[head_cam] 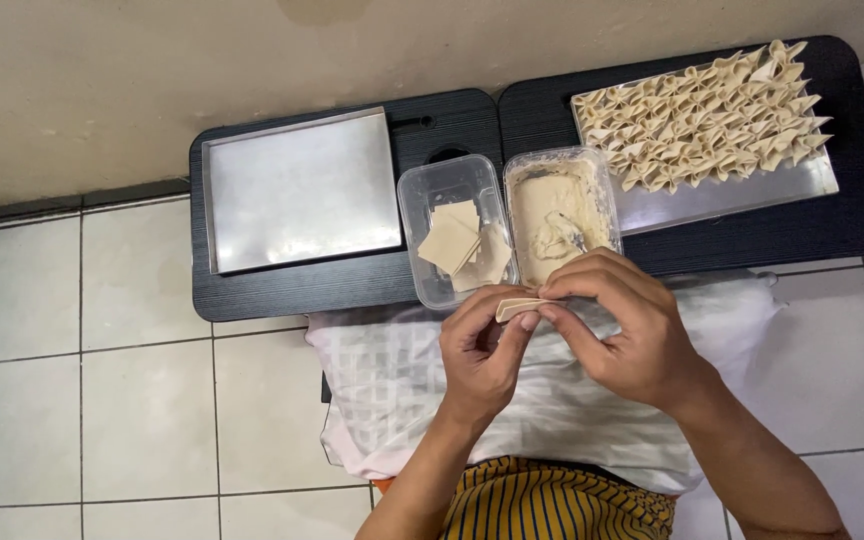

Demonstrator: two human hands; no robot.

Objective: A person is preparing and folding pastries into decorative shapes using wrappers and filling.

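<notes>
Both hands, left [480,348] and right [620,320], pinch shut on a folded wrapper [518,306] above the cloth [392,390] (just in front of the filling tub [560,212]); squeezing too hard could tear it.

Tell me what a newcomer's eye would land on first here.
First, the two hands at centre: the left hand and right hand pinch a folded dough wrapper between their fingertips. Next, the tray of folded dumplings, packed in rows at upper right. Then the bare metal tray at upper left, beside two tubs of wrappers and filling.
</notes>
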